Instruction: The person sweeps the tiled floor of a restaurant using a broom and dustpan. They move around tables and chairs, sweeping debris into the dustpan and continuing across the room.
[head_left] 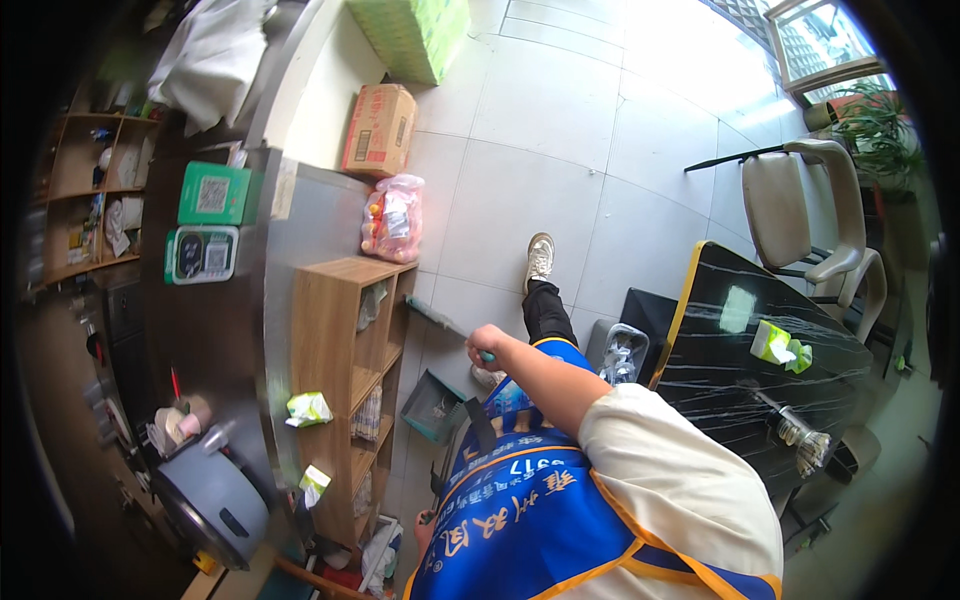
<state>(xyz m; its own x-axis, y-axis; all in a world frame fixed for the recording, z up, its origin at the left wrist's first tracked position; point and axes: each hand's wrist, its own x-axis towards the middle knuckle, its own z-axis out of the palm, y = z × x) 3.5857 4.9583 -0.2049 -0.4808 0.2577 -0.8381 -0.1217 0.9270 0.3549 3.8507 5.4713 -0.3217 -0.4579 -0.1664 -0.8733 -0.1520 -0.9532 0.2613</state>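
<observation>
My right hand (484,345) is closed around the grey-green stick of a broom (436,316), which slants up and left toward the front of a wooden shelf unit (335,282). What the broom's far end looks like is too small to tell. On the floor below the stick lies a grey-green dustpan (432,404) with some small bits in it. At the lower left, beside my blue apron (520,530), my left hand (425,526) shows only in part. Its fingers look curled round the dustpan's dark handle, most of which is hidden.
A pink bag of bottles (394,220) and a cardboard box (380,130) stand beyond the shelf. To the right are a black marbled table (720,330), a bin (622,352) and a chair (778,210). A rice cooker (215,500) sits on the counter at left.
</observation>
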